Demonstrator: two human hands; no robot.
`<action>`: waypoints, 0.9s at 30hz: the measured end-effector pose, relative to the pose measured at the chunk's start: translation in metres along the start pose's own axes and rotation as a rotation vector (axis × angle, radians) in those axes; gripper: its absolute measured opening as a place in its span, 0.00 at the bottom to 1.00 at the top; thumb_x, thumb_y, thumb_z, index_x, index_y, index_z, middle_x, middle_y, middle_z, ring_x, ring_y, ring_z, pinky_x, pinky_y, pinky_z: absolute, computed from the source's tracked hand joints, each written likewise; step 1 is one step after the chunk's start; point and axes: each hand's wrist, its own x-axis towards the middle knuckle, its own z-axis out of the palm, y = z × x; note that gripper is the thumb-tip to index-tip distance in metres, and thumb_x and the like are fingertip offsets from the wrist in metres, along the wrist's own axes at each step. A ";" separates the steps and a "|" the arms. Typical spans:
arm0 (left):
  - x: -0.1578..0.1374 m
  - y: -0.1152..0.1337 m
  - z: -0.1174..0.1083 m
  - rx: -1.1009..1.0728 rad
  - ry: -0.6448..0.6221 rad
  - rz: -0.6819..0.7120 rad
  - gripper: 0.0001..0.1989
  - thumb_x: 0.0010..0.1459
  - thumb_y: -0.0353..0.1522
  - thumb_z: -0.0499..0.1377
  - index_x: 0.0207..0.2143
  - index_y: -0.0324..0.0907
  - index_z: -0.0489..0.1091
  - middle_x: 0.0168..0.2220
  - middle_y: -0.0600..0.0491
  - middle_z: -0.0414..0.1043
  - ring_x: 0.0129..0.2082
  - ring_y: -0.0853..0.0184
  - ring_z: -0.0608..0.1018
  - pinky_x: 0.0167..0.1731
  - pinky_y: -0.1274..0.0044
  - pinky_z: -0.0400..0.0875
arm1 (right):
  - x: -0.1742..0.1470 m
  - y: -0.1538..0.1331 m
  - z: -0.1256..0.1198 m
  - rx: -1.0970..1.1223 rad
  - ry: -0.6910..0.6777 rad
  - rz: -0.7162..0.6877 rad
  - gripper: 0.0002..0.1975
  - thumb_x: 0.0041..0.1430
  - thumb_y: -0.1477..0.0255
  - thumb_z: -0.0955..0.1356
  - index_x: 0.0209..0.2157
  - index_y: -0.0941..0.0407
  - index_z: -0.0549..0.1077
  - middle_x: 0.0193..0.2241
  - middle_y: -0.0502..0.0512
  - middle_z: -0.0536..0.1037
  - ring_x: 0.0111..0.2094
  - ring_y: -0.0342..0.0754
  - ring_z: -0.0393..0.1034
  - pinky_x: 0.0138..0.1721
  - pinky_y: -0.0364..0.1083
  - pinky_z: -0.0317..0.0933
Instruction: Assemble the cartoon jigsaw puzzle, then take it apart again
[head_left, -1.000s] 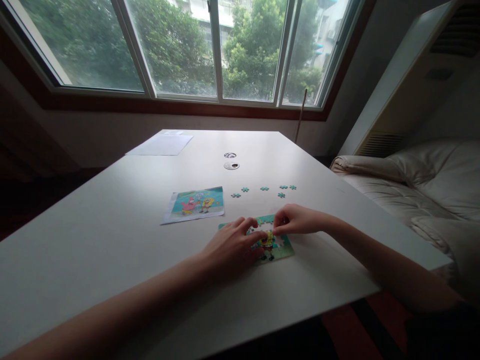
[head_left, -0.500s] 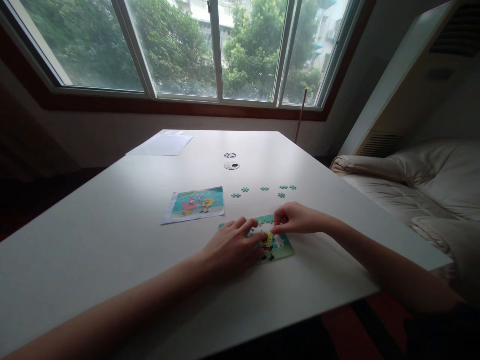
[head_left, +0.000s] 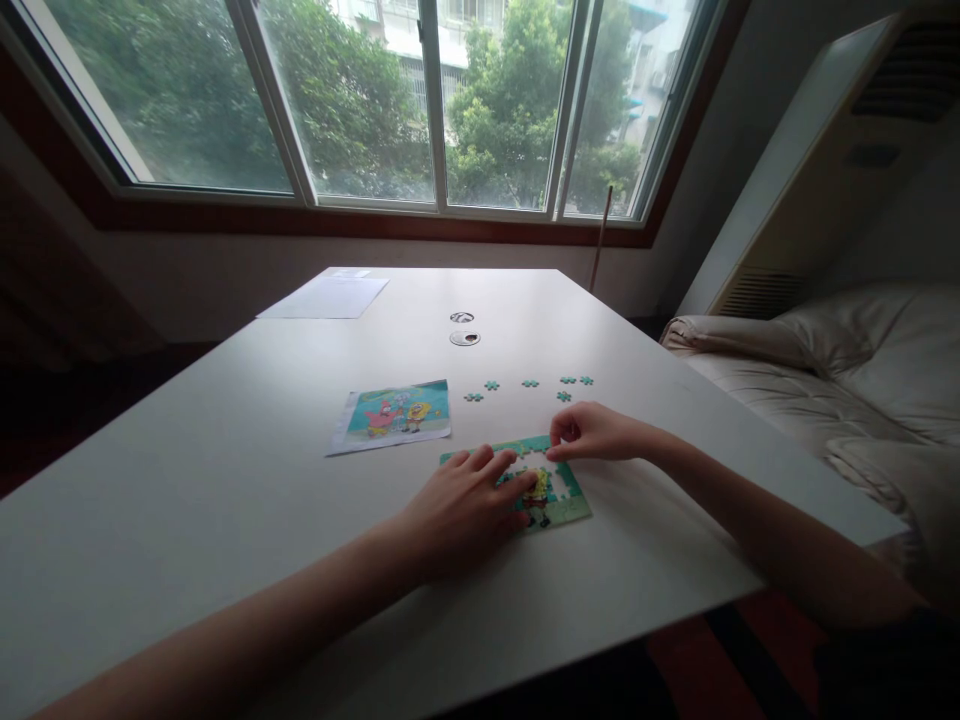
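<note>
A partly filled jigsaw puzzle [head_left: 564, 508] with a yellow cartoon figure lies near me on the table, white gaps showing in its middle and right. My left hand [head_left: 469, 500] rests over its left side, fingers spread and lying on the pieces. At the puzzle's upper right edge, my right hand [head_left: 592, 432] has thumb and forefinger pinched together. Whatever is between those fingertips is too small or hidden to make out. Several loose teal puzzle pieces [head_left: 530, 383] are scattered just beyond the puzzle. A printed reference picture [head_left: 397, 412] sits to its left.
The white table [head_left: 225, 480] carries white paper sheets [head_left: 326, 298] at its far left and two round grommets [head_left: 465, 338] toward the far middle. A cushioned sofa [head_left: 787, 350] stands to the right. Behind the table are a window [head_left: 360, 100] and a thin stick [head_left: 602, 235].
My right hand has shifted very slightly, its fingertips a little higher over the puzzle. My left hand stays on the puzzle. The whole view has tilted slightly.
</note>
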 end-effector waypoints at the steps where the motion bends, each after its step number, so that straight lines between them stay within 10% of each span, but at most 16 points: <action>1: -0.001 0.002 -0.001 0.003 0.000 0.004 0.20 0.60 0.36 0.52 0.55 0.48 0.57 0.49 0.47 0.62 0.43 0.56 0.67 0.40 0.66 0.65 | 0.001 0.006 -0.005 -0.007 0.045 0.008 0.16 0.47 0.60 0.68 0.28 0.60 0.74 0.20 0.49 0.69 0.23 0.40 0.59 0.23 0.40 0.50; 9: -0.012 0.034 0.003 -0.051 0.005 0.005 0.20 0.59 0.37 0.53 0.53 0.41 0.60 0.50 0.45 0.64 0.46 0.55 0.68 0.45 0.63 0.64 | 0.011 0.064 -0.026 -0.160 0.373 0.076 0.14 0.52 0.70 0.64 0.41 0.58 0.74 0.33 0.54 0.74 0.27 0.42 0.63 0.32 0.42 0.58; 27: -0.016 0.044 0.013 -0.092 0.031 -0.096 0.24 0.60 0.40 0.51 0.57 0.41 0.57 0.56 0.45 0.59 0.53 0.52 0.63 0.49 0.60 0.60 | 0.009 0.072 -0.031 -0.005 0.067 0.126 0.16 0.46 0.64 0.68 0.35 0.60 0.73 0.25 0.51 0.69 0.26 0.42 0.61 0.27 0.41 0.55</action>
